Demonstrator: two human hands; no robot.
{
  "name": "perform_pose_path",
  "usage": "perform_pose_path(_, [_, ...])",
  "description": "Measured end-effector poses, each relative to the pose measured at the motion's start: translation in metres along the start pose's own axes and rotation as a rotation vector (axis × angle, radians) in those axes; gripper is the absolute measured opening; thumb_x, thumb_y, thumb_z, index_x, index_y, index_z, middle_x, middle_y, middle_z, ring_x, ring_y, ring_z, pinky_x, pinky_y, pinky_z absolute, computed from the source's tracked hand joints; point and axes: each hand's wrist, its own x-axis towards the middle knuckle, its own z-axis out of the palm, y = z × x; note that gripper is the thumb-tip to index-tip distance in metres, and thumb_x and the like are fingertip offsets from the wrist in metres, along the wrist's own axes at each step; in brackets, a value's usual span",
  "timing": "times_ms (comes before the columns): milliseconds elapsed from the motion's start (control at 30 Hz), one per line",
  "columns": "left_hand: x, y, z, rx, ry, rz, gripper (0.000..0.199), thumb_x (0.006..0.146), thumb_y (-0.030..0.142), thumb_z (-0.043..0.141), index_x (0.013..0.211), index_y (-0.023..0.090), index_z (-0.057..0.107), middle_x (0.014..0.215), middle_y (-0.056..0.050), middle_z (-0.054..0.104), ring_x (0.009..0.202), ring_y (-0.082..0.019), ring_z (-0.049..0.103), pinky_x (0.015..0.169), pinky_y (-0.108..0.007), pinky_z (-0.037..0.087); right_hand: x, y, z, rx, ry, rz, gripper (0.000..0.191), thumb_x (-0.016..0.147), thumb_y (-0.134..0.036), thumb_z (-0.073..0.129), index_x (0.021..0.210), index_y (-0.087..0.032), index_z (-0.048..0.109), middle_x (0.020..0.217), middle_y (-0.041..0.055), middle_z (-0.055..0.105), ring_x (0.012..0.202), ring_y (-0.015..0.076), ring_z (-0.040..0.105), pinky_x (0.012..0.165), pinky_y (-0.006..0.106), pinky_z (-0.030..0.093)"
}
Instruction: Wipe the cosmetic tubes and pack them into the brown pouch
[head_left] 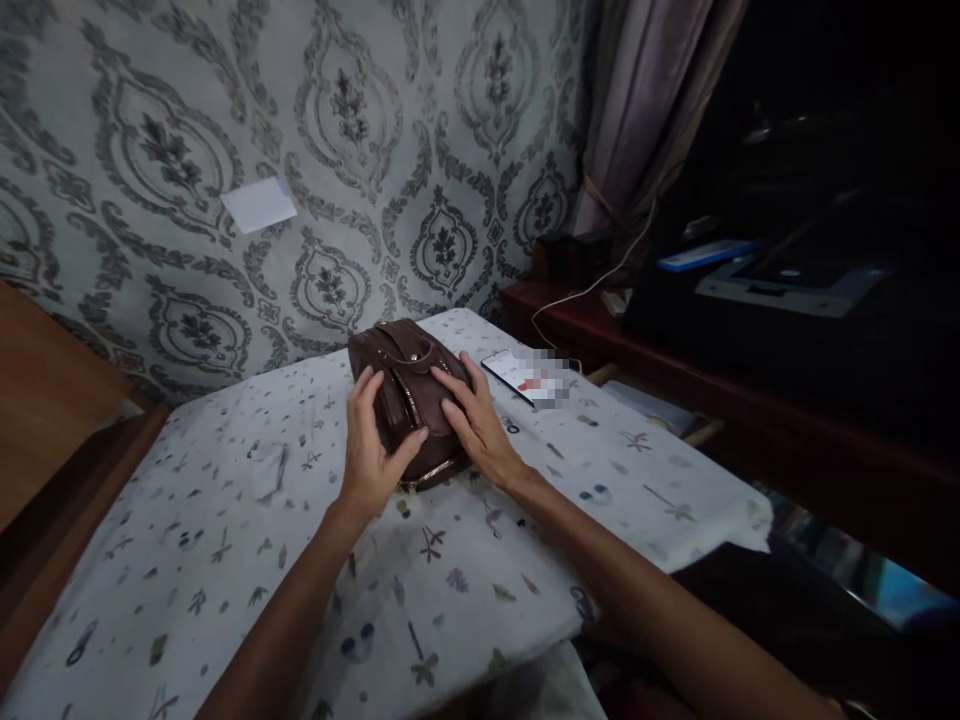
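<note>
A dark brown bag with gold zips and a looped handle lies on the table under a white printed cloth. My left hand rests against the bag's left side, thumb and fingers spread apart. On the right side of the bag lies my right hand, its fingers apart over the brown surface. Neither hand is closed round the bag. The bag's underside is hidden.
Just right of the bag, a phone with a lit screen lies on the cloth. A white cable runs by a dark red desk. Patterned wall behind; wooden panel at left.
</note>
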Motion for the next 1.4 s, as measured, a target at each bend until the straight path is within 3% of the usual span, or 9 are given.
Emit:
perform_pose_path(167, [-0.002, -0.006, 0.004, -0.145, 0.002, -0.142, 0.078, 0.088, 0.042, 0.069, 0.153, 0.025, 0.029, 0.157, -0.015, 0.036, 0.146, -0.030, 0.036, 0.122, -0.049, 0.029, 0.004, 0.007, -0.006, -0.019, -0.057, -0.041, 0.060, 0.095, -0.058, 0.054, 0.149, -0.032, 0.046, 0.168, 0.0073, 0.018, 0.157, 0.0308, 0.016, 0.127, 0.055, 0.017])
perform_pose_path(267, [0.007, -0.008, -0.002, -0.214, 0.042, -0.191, 0.057, 0.093, 0.042, 0.060, 0.145, 0.024, 0.043, 0.150, -0.014, 0.046, 0.142, -0.027, 0.042, 0.118, -0.046, 0.033, 0.005, 0.011, -0.006, -0.017, -0.050, -0.074, 0.058, 0.095, -0.056, 0.055, 0.147, -0.029, 0.050, 0.166, 0.0107, 0.021, 0.156, 0.0311, 0.019, 0.127, 0.054, 0.019])
perform_pose_path(433, [0.038, -0.012, -0.011, -0.226, 0.099, -0.320, 0.028, 0.088, 0.033, 0.063, 0.114, 0.021, 0.065, 0.118, -0.009, 0.064, 0.115, -0.023, 0.059, 0.093, -0.036, 0.049, 0.004, 0.014, 0.000, -0.010, 0.027, -0.113, 0.050, 0.097, -0.052, 0.052, 0.142, -0.031, 0.053, 0.163, 0.0098, 0.026, 0.154, 0.0315, 0.024, 0.125, 0.057, 0.022])
perform_pose_path(600, [0.062, -0.018, -0.011, -0.185, 0.112, -0.324, 0.023, 0.078, 0.024, 0.067, 0.100, 0.021, 0.066, 0.099, -0.005, 0.067, 0.096, -0.020, 0.062, 0.081, -0.031, 0.050, 0.003, 0.015, 0.000, -0.001, 0.025, -0.112, 0.047, 0.098, -0.050, 0.052, 0.141, -0.032, 0.053, 0.163, 0.0091, 0.027, 0.153, 0.0315, 0.025, 0.125, 0.059, 0.023])
perform_pose_path(800, [0.085, -0.026, -0.026, -0.004, -0.161, -0.207, 0.032, 0.075, 0.021, 0.067, 0.106, 0.023, 0.072, 0.101, -0.005, 0.063, 0.095, -0.022, 0.060, 0.077, -0.032, 0.050, 0.003, 0.013, -0.001, -0.008, 0.017, -0.117, 0.047, 0.098, -0.050, 0.050, 0.141, -0.030, 0.053, 0.163, 0.0098, 0.026, 0.154, 0.0321, 0.024, 0.125, 0.060, 0.022])
perform_pose_path(900, [0.092, -0.023, -0.030, 0.116, -0.205, -0.146, 0.023, 0.079, 0.021, 0.063, 0.101, 0.022, 0.071, 0.095, -0.005, 0.063, 0.088, -0.022, 0.061, 0.075, -0.032, 0.048, 0.003, 0.013, -0.001, -0.005, 0.018, -0.119, 0.047, 0.098, -0.050, 0.050, 0.141, -0.030, 0.053, 0.163, 0.0101, 0.026, 0.154, 0.0315, 0.024, 0.125, 0.059, 0.022])
perform_pose_path(1033, [0.093, -0.022, -0.023, 0.206, -0.068, -0.114, 0.016, 0.082, 0.015, 0.053, 0.093, 0.020, 0.065, 0.086, -0.004, 0.065, 0.081, -0.021, 0.060, 0.076, -0.033, 0.046, 0.004, 0.013, -0.001, 0.003, 0.019, -0.127, 0.047, 0.099, -0.050, 0.050, 0.140, -0.028, 0.053, 0.163, 0.0118, 0.026, 0.154, 0.0306, 0.024, 0.125, 0.058, 0.023])
perform_pose_path(1267, [0.096, -0.036, -0.006, -0.339, 0.160, -0.348, 0.016, 0.073, 0.030, 0.067, 0.084, 0.019, 0.064, 0.078, -0.001, 0.069, 0.074, -0.017, 0.064, 0.074, -0.028, 0.048, 0.003, 0.014, 0.000, 0.006, 0.020, -0.122, 0.048, 0.099, -0.049, 0.050, 0.141, -0.028, 0.053, 0.164, 0.0112, 0.025, 0.155, 0.0301, 0.023, 0.126, 0.058, 0.022])
perform_pose_path(1400, [0.096, -0.034, -0.002, -0.468, 0.220, -0.403, 0.020, 0.069, 0.035, 0.070, 0.080, 0.019, 0.064, 0.076, -0.001, 0.072, 0.072, -0.016, 0.064, 0.073, -0.027, 0.049, 0.003, 0.015, -0.001, 0.016, 0.016, -0.120, 0.048, 0.099, -0.049, 0.051, 0.142, -0.029, 0.053, 0.165, 0.0105, 0.024, 0.155, 0.0300, 0.023, 0.126, 0.057, 0.022])
